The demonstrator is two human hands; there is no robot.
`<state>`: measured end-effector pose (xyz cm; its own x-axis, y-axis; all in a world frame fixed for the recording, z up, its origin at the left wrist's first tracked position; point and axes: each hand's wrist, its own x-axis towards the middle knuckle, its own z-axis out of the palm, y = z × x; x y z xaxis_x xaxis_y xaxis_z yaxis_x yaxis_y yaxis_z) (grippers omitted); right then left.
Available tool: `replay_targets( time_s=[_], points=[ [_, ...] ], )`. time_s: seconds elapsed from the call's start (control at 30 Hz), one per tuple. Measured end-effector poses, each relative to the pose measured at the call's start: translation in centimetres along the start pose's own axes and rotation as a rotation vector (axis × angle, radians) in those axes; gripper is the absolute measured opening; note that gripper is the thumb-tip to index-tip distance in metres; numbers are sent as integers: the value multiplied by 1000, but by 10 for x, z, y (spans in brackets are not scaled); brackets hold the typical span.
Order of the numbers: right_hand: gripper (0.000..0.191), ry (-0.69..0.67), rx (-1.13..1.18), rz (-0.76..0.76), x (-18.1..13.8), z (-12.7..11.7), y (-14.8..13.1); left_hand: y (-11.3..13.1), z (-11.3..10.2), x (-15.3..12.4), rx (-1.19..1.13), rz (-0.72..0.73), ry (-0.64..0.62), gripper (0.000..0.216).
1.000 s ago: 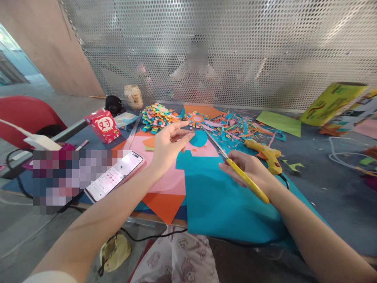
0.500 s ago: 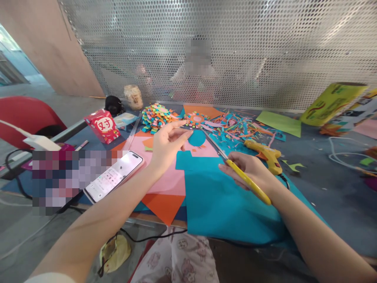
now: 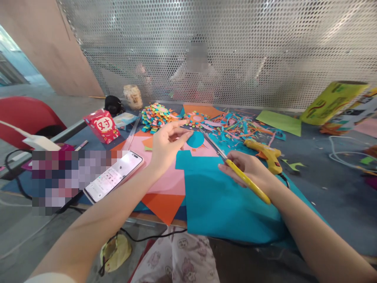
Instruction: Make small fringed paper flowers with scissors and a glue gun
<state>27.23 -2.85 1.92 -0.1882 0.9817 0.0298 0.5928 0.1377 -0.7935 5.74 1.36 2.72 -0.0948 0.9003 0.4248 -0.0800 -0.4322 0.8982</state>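
Between the thumb and fingers of my left hand (image 3: 170, 142) is the edge of a round blue paper disc (image 3: 196, 139). My right hand (image 3: 246, 169) is closed around yellow-handled scissors (image 3: 247, 181), whose blades point up and left, close to the disc's right side. Below both hands lies a large blue paper sheet (image 3: 226, 204) with a small tab at its upper left. Pink paper (image 3: 165, 181) and orange paper (image 3: 165, 206) lie under my left forearm. Beyond the disc sits a flower of layered coloured paper (image 3: 196, 118).
A pile of paper strips (image 3: 238, 125) and a fringed paper bundle (image 3: 157, 117) lie at the back. To the right rests a yellow glue gun (image 3: 265, 153). A phone (image 3: 114, 177) and a red snack packet (image 3: 102, 125) are at left. A perforated metal panel (image 3: 235, 51) stands behind.
The blue disc has shifted very slightly left and down in my left hand's grasp. Both hands and the scissors stay in nearly the same place.
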Motion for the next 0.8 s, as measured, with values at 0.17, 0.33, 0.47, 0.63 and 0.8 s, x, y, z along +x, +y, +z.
replay_targets(
  time_s=[0.17,0.33,0.47,0.63,0.8],
  points=[
    [51,-24,-49,-9,4,0,6,1,0,-1,25,17,0,27],
    [50,-17,-68,-13,3,-1,5,0,1,-3,20,27,-16,29],
    [48,-43,-55,4,1,-1,1,-1,0,-3,5,30,-10,29],
    [50,-40,-35,23,2,-1,-1,-2,0,-3,-5,32,-13,29],
    [53,-34,-26,35,3,0,0,-2,0,-3,0,42,-36,28]
  ],
)
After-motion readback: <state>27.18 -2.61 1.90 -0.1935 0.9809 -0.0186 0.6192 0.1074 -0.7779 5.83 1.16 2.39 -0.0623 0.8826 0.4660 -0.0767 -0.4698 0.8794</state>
